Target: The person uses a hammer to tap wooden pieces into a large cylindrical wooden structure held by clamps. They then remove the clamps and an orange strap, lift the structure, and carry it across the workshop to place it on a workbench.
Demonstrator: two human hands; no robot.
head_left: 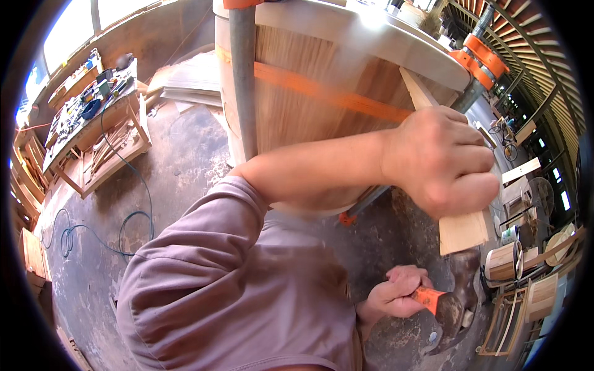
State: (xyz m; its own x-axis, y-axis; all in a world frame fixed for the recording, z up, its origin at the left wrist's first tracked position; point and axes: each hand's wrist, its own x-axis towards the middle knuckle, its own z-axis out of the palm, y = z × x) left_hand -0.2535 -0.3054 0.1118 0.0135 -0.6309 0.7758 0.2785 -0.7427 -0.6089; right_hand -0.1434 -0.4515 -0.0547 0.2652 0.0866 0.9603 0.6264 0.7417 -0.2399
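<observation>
Wood strip [464,234] fills our closed left hand [440,162], its lower edge near the hammer [449,309] our right hand [399,294] grips. Floor [377,238] shows between that hand and the wooden panel [309,120].

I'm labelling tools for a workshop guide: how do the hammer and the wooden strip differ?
The hammer has a dark head and orange by its handle; the wooden strip is pale and plain. The hammer's head is bulky and rounded, while the strip is long and flat. The right hand holds the hammer; the left hand grips the strip. Both are held one-handed.
</observation>
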